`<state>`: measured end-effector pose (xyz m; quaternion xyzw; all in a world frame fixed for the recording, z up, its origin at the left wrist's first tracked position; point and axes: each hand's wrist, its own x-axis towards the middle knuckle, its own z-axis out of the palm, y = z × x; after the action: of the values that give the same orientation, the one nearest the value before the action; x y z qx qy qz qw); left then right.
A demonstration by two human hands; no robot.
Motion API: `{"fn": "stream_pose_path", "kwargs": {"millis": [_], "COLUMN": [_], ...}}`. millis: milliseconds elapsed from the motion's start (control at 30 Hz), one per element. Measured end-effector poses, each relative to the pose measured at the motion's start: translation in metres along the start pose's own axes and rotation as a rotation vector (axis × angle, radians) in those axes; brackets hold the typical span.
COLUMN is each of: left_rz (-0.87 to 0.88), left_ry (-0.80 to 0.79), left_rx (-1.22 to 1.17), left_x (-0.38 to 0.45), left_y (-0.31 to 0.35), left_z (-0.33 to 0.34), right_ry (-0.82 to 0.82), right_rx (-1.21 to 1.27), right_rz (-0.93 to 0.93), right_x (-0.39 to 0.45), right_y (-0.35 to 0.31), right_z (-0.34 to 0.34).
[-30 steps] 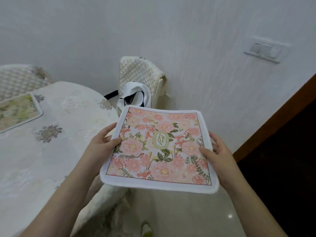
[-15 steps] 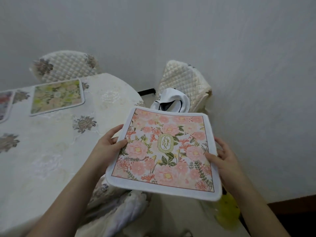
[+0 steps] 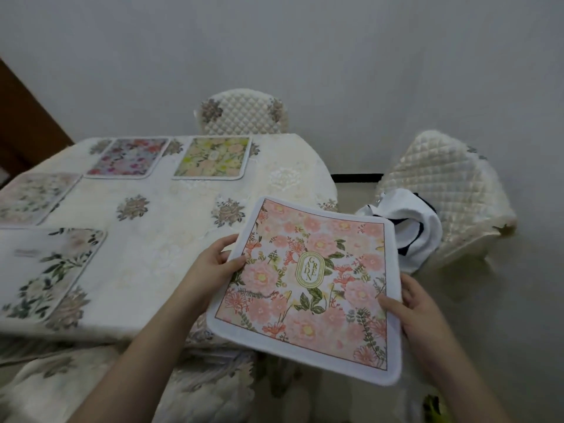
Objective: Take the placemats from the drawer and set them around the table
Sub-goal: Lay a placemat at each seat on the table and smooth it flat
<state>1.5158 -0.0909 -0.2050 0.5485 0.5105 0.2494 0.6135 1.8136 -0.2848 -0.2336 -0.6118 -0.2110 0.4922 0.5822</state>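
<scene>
- The table (image 3: pixel 189 227) filled the left half of the frame, covered with a cream cloth with flower motifs.
- I saw two quilted chairs: one (image 3: pixel 242 112) at the upper centre behind the table, the other (image 3: pixel 448 190) at the right, with a white cloth with dark trim (image 3: pixel 409 221) lying on it.
- The pink placemat (image 3: pixel 308 288) with the word "GARDEN" was at the lower centre, held in the air over the near right corner of the table, not lying on it.
- Four placemats already lay on the table: a white one with dark leaves (image 3: pixel 45 270) at the left edge, a pale one (image 3: pixel 33 195) above it, a purple-pink one (image 3: pixel 128 158) and a yellow-green one (image 3: pixel 213 158) at the far side.
- My left hand (image 3: pixel 213 267) was closed on the left edge of the pink placemat, thumb on top.
- My right hand (image 3: pixel 418 306) gripped its right edge in the same way.
</scene>
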Motion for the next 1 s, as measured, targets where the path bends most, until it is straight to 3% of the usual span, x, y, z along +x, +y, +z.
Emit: {"fn": "stream_pose_path", "kwargs": {"millis": [233,467,1000], "left_rz": [0.003,-0.017,-0.069], "left_ry": [0.158,0.262,0.451], "left_rx": [0.001,0.012,0.220], "left_x": [-0.010,-0.012,0.044], "left_y": [-0.006,-0.019,-0.063], "left_z": [-0.024,-0.080,-0.217], "right_ry": [-0.193,-0.315,-0.356], "right_rx": [-0.091,-0.168,-0.330], "right_rz": [0.049,0.125,0.212], "right_x": [0.050,0.086,0.135], "right_y": [-0.006,-0.002,0.032], "right_z": [0.011,0.067,0.216]}}
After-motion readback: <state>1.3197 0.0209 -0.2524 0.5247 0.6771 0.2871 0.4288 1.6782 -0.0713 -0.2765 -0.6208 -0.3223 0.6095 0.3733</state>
